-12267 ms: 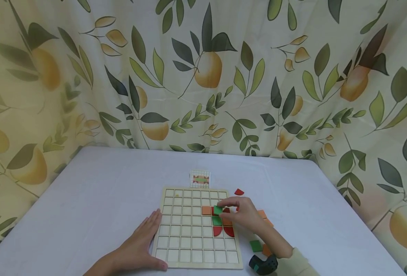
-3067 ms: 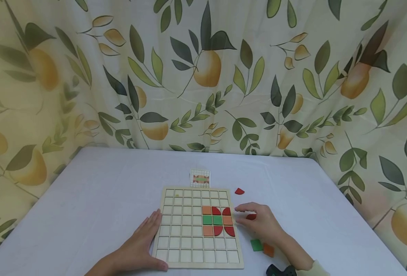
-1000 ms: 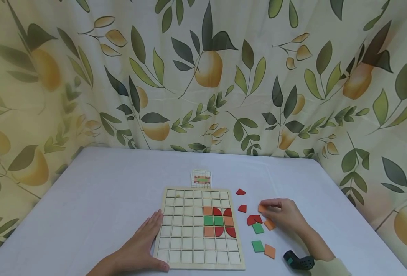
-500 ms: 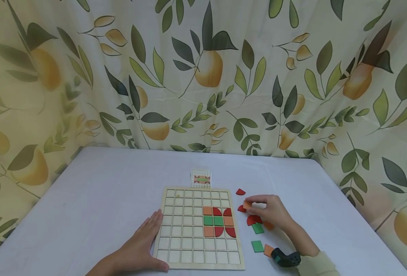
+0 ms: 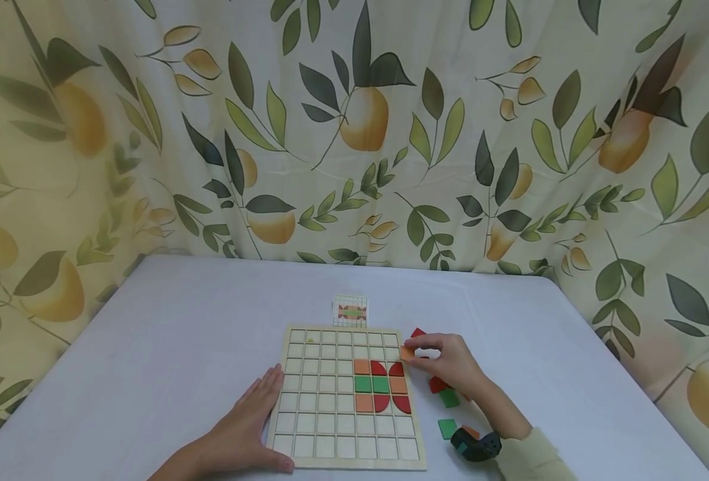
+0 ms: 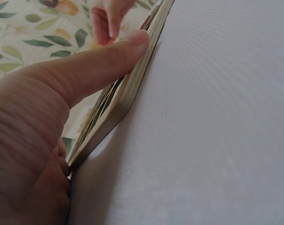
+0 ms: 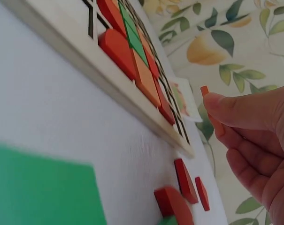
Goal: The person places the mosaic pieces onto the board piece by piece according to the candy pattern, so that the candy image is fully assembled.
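My right hand (image 5: 450,364) pinches an orange square tile (image 5: 407,352) between thumb and fingers, at the right border of the wooden grid board (image 5: 324,424). In the right wrist view the orange tile (image 7: 218,125) stands edge-on, above the table. My left hand (image 5: 242,427) rests at the board's left side, fingers along the edge and thumb at the near-left corner. In the left wrist view the left thumb (image 6: 90,70) lies across the board's rim (image 6: 125,96). Set in the grid are red quarter-round pieces (image 5: 381,403), green squares (image 5: 363,384) and orange squares (image 5: 362,367).
A small pattern card (image 5: 350,311) lies behind the board. Right of it are loose pieces: a red one (image 5: 418,332), a green square (image 5: 448,399) and another green square (image 5: 447,428); others are partly hidden by the right arm. A black device (image 5: 476,446) is on the right wrist.
Since the oldest frame, a green and an orange square have joined the pieces in the grid. In the last second my right hand has carried an orange tile leftward to the board; the left hand stays.
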Action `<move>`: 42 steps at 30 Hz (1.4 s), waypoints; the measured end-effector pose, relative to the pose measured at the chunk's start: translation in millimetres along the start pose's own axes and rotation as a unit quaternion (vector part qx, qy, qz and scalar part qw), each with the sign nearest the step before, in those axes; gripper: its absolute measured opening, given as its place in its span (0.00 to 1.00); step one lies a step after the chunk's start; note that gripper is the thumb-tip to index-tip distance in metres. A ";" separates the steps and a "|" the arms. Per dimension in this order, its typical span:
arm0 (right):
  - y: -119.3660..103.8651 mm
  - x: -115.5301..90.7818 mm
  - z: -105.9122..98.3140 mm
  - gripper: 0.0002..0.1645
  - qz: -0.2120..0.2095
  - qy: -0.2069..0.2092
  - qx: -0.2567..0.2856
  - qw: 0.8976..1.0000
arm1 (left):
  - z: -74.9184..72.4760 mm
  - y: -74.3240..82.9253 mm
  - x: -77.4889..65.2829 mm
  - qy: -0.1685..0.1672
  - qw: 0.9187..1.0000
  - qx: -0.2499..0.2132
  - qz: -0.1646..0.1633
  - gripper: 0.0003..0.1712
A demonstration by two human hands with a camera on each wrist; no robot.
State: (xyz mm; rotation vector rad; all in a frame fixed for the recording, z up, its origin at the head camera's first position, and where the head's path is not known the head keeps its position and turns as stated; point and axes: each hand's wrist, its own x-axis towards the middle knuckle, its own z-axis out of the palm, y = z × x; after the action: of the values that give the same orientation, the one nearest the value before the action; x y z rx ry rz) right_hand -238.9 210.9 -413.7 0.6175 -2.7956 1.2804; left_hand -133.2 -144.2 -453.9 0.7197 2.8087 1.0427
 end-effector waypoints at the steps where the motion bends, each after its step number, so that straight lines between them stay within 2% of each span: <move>1: -1.2 1.4 1.2 0.16 -0.006 -0.001 0.002 1.000 | -0.2 -0.1 0.1 -0.002 1.000 -0.001 -0.002 0.76; 8: -7.5 7.2 8.2 0.16 -0.028 -0.010 0.018 0.999 | -0.1 -0.8 1.2 -0.011 1.000 -0.002 -0.008 0.76; 14: -12.9 12.7 17.6 0.17 -0.048 -0.001 0.012 0.999 | 0.0 -1.3 1.6 -0.008 1.000 0.000 0.005 0.76; 30: -25.5 25.4 42.4 0.15 -0.069 -0.022 0.037 0.997 | -1.2 -1.3 0.7 -0.011 1.000 -0.006 0.002 0.75; 39: -35.3 32.3 60.6 0.17 -0.033 -0.071 0.076 0.994 | -1.4 -1.4 0.2 -0.003 1.000 0.005 0.004 0.76; 42: -36.7 33.9 64.6 0.17 -0.033 -0.080 0.079 0.993 | -1.2 -1.7 0.1 -0.002 1.000 0.007 0.004 0.76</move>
State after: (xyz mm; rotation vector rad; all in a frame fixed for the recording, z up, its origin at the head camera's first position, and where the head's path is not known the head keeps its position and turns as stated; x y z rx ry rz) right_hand -247.1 130.3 -424.5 0.8479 -2.7871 1.5147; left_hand -134.3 -146.1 -454.1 0.7353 2.8156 1.0230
